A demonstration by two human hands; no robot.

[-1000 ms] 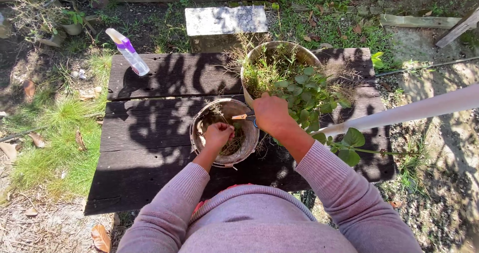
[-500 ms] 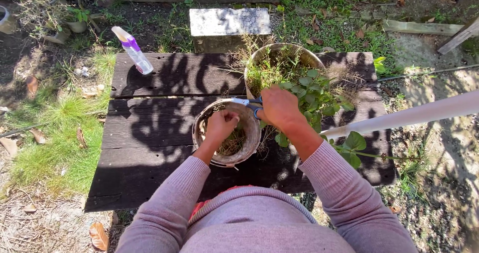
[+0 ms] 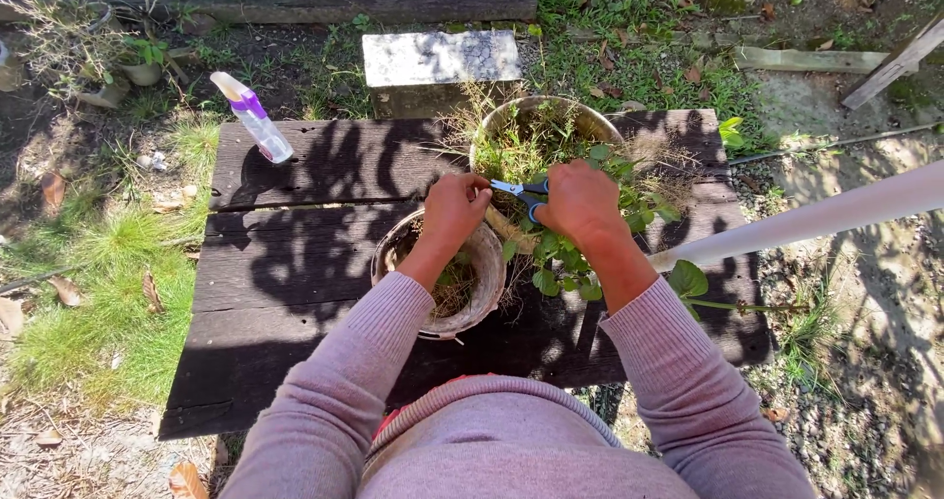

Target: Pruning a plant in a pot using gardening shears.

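Scissors (image 3: 519, 190) with blue handles, gripped in the right hand (image 3: 580, 202), fingers curled through the loops, blades pointing left and slightly parted over the near rim of the big pot (image 3: 590, 123). Held low and level, apparently to reach stems at soil height rather than leaf tips. Left hand (image 3: 454, 207) closed in a loose fist just beside the blade tips, fingers pinched together on what looks like a thin dry stem, though too fine to tell for certain; probably keeping it taut for the cut.

Big pot at the far right of the dark plank table (image 3: 295, 263), full of wispy grass and a leafy green plant (image 3: 570, 263) spilling over its near side. Small pot (image 3: 482, 263) touching it on the near left, directly under the left forearm, holding dry clippings and roots; set close, likely so trimmings drop straight in without a long reach.

Spray bottle (image 3: 254, 117) with a purple collar lying tilted at the far left corner of the table, well apart from both hands, out of the working space. Pale block (image 3: 441, 58) on the ground beyond the far edge of the table. White pole (image 3: 816, 219) slanting in from the right, ending near the right elbow, touching neither hand. Grass, dead leaves and gravel all around the table.
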